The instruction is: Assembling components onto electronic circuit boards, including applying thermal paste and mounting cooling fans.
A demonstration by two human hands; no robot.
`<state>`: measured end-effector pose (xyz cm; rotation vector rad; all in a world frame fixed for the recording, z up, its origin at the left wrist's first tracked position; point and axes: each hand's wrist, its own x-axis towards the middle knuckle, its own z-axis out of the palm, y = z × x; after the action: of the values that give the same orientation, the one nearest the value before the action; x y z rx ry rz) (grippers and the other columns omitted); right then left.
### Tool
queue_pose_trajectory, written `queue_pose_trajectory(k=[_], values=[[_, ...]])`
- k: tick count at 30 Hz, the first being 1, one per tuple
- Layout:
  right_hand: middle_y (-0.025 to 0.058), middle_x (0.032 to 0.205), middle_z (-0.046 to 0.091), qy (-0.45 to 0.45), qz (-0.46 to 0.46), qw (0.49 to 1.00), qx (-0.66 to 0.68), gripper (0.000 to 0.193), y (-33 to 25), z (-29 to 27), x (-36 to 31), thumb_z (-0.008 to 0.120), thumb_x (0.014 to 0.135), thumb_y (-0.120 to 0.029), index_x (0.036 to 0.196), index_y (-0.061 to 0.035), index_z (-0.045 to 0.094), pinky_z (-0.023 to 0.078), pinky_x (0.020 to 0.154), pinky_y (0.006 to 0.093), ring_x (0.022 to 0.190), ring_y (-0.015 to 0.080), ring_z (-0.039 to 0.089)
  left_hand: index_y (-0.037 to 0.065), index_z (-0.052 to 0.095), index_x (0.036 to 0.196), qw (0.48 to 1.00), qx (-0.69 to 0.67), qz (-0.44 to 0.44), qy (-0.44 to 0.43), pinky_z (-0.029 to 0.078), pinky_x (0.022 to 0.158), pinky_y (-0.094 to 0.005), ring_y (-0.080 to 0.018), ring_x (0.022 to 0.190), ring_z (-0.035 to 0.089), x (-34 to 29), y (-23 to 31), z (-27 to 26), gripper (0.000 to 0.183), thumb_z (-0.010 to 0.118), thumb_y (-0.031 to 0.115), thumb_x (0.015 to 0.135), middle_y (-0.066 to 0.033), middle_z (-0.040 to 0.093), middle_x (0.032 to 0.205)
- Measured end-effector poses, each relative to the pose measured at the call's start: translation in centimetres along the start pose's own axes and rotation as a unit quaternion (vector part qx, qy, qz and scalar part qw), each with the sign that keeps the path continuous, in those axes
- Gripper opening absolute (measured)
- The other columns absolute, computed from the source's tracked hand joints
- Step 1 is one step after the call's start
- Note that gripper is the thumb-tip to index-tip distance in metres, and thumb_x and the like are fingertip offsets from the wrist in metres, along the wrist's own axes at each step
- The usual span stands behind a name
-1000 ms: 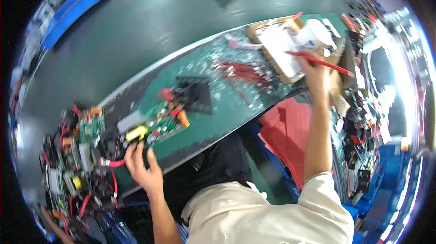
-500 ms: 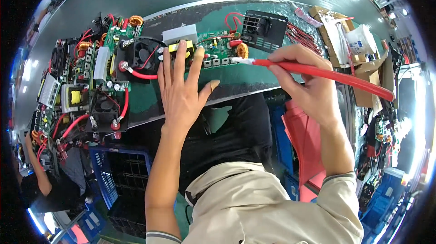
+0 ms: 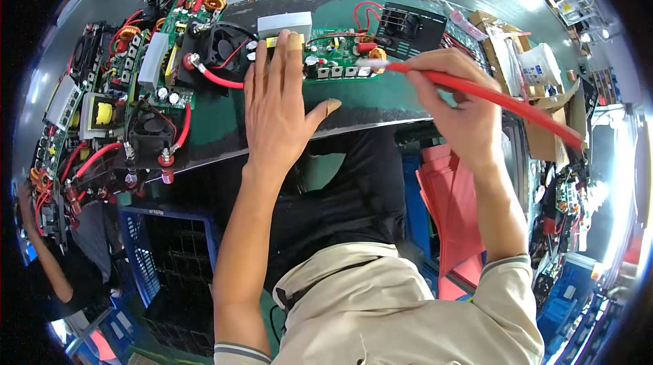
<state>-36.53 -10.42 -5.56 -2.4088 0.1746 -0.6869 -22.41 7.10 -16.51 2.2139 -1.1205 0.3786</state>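
Note:
My right hand point(image 3: 462, 103) grips a brush with a long red handle point(image 3: 530, 114) between thumb and fingers. Its whitish bristles point(image 3: 367, 64), smeared by motion, are over the right end of a green circuit board point(image 3: 343, 59), beside a copper-wound coil point(image 3: 377, 56). On the left part of this board my left hand point(image 3: 275, 110) lies flat, fingers stretched and thumb out to the right, with coverings on some fingertips. A pale heat sink block point(image 3: 284, 23) stands just beyond those fingers. What lies under the palm is hidden.
A black slotted panel point(image 3: 411, 28) with a red wire adjoins the board's far right. Fan assemblies point(image 3: 224, 47) and more boards crowd the left. Cartons point(image 3: 503, 59) stand at right; red sheets point(image 3: 449, 209) and a blue crate point(image 3: 146, 249) are below the bench edge. Another person's arm point(image 3: 51, 256) shows far left.
The brush tip has moved farther from me, closer to the coil. My left hand's fingers have drawn closer together on the board. The whole view has shifted slightly.

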Motion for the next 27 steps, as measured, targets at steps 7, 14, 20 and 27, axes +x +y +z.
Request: queue_pose_trajectory(k=[7, 14, 20, 27], values=[[0.0054, 0.09, 0.067, -0.005, 0.008, 1.0, 0.01, 0.015, 0.6, 1.7, 0.4, 0.069, 0.084, 0.005, 0.097, -0.0005, 0.068, 0.05, 0.064, 0.0215, 0.08, 0.0103, 0.064, 0.005, 0.024, 0.153, 1.0, -0.014, 0.0, 0.011, 0.026, 0.116, -0.0486, -0.0389, 0.145, 0.027, -0.1, 0.0, -0.1, 0.102, 0.079, 0.041, 0.075, -0.0144, 0.033, 0.156], [0.005, 0.09, 0.067, -0.028, -0.028, 0.999, -0.007, 0.011, -0.6, 3.0, 1.1, 0.067, 0.087, 0.005, 0.097, 0.0013, 0.068, 0.051, 0.066, 0.022, 0.081, 0.0096, 0.064, 0.004, 0.024, 0.153, 0.999, -0.027, 0.008, 0.018, 0.026, 0.115, -0.0495, -0.0395, 0.144, 0.028, -0.1, -0.2, 0.1, 0.102, 0.078, 0.041, 0.075, -0.0159, 0.034, 0.155], [0.005, 0.092, 0.067, -0.033, -0.02, 0.999, 0.031, 0.012, -1.5, 4.0, 1.3, 0.068, 0.086, 0.004, 0.098, 0.0007, 0.068, 0.051, 0.069, 0.0226, 0.079, 0.0104, 0.064, 0.003, 0.024, 0.152, 0.999, -0.03, 0.014, 0.032, 0.028, 0.114, -0.0512, -0.0405, 0.143, 0.03, -0.2, -0.2, 0.1, 0.102, 0.079, 0.04, 0.075, -0.0162, 0.035, 0.154], [0.0098, 0.099, 0.068, 0.024, 0.099, 0.989, 0.104, 0.011, -2.2, 0.9, 1.7, 0.061, 0.092, 0.006, 0.102, 0.0041, 0.065, 0.056, 0.08, 0.0245, 0.09, 0.0145, 0.069, 0.004, 0.024, 0.153, 0.999, -0.039, 0.003, 0.027, 0.028, 0.115, -0.0504, -0.0402, 0.144, 0.029, -0.1, -0.1, 0.0, 0.102, 0.079, 0.04, 0.075, -0.016, 0.035, 0.154]])
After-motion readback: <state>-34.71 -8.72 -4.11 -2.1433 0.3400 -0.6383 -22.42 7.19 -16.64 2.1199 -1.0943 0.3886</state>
